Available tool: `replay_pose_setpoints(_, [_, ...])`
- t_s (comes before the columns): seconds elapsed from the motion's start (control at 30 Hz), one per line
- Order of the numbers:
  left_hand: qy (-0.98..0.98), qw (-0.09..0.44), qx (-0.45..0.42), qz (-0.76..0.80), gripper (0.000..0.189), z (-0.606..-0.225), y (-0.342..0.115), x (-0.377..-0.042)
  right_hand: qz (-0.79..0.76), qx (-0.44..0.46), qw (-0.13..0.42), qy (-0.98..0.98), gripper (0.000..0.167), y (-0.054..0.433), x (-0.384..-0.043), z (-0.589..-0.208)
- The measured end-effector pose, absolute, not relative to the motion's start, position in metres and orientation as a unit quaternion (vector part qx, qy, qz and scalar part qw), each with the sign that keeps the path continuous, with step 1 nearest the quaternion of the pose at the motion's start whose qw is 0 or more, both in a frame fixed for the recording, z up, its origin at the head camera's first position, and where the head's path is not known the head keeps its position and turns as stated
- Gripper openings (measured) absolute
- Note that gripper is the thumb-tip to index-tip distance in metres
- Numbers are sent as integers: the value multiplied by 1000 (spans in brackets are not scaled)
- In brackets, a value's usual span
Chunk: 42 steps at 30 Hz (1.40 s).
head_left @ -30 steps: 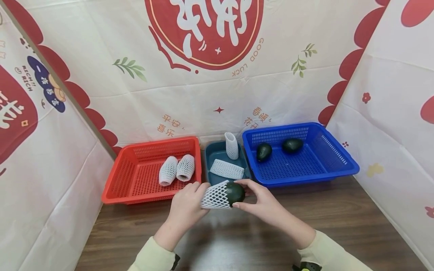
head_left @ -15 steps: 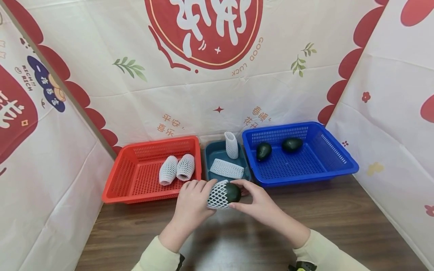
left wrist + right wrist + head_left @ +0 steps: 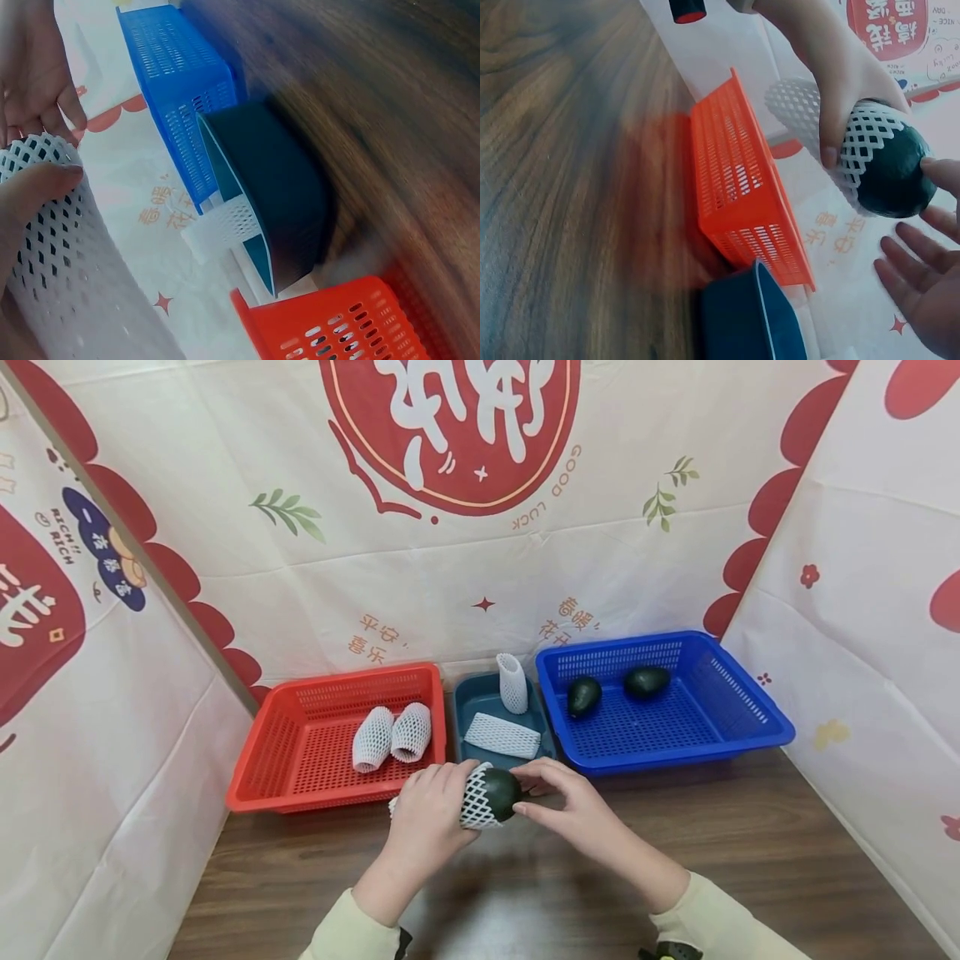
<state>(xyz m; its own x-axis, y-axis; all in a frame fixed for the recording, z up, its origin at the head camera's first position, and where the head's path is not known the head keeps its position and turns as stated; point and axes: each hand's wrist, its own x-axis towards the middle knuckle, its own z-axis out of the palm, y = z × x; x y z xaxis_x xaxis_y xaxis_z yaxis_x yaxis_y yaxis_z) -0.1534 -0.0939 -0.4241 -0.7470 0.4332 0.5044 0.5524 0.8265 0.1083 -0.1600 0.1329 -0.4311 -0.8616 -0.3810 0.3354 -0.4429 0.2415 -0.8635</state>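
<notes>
Head view: the left hand (image 3: 431, 806) is curled over a net (image 3: 475, 806), gripping it round an avocado (image 3: 502, 793) whose bare, dark green end sticks out toward the right hand (image 3: 577, 806). The right hand stands just beside that end, fingers and thumb spread apart, clasping nothing. Only a scrap of the net's tail shows past the left hand here. The left wrist view gives the tail at length, running well back from the grip, with the left thumb (image 3: 52, 184) pressed on the mesh near its mouth; the bare end is hidden there. The right wrist view shows that end plainly, one right-hand digit touching it and the others held off.

The head view alone sees into the containers beyond the grip: two net-wrapped bundles (image 3: 392, 735) in the red basket (image 3: 300, 768) beyond the left hand, two nets, one standing (image 3: 513, 682) and one lying (image 3: 502, 735), in the teal tray (image 3: 468, 697) straight beyond, and two avocados (image 3: 615, 689) in the blue basket (image 3: 667, 727) beyond the right hand.
</notes>
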Motion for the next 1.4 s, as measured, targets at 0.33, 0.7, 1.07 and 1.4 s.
replay_pose_setpoints(0.33, [-911, 270, -281, -133, 72, -427, -88, -153, 603, 288, 83, -739, 37, 125, -151, -419])
replay_pose_setpoints(0.7, [-918, 244, -280, -143, 68, -425, -81, -153, 605, 259, 81, -748, 36, 118, -155, -429])
replay_pose_setpoints(1.07, [-906, 264, -294, -153, 59, -425, -72, -155, 601, 274, 111, -743, 34, 113, -150, -426])
replay_pose_setpoints(1.4, [-901, 281, -297, -145, 59, -429, -69, -156, 590, 245, 103, -763, 31, 117, -153, -436])
